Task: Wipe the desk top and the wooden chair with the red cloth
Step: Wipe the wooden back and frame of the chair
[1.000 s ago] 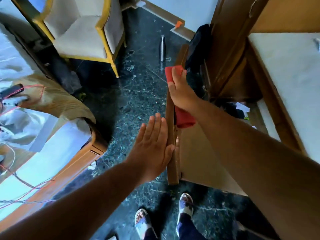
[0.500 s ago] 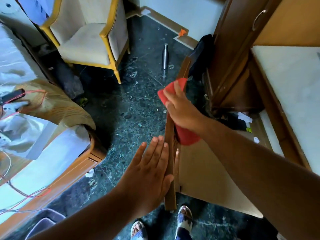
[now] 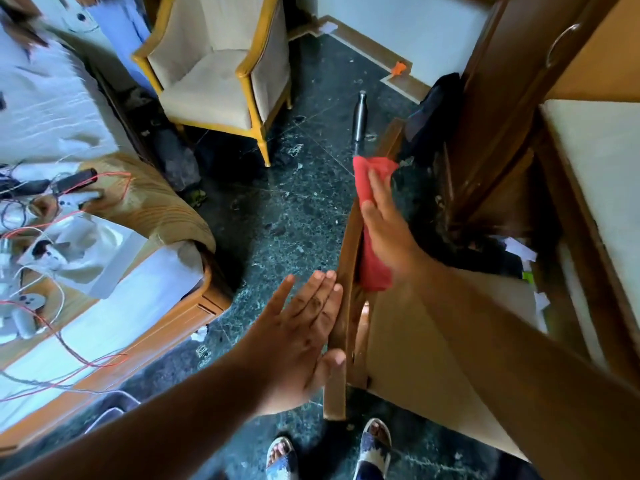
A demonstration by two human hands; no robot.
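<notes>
Place: a lived-in bedroom in a home.
Bed: a wood-framed bed with white sheets [image 3: 104, 320] is lying at the left, carrying tangled red and white cables [image 3: 52, 237].
Seating: a yellow-framed beige upholstered armchair [image 3: 214, 71] is standing on the dark green marble floor [image 3: 277, 209].
Storage: a dark brown wooden wardrobe [image 3: 491, 98] is standing at the right.
</notes>
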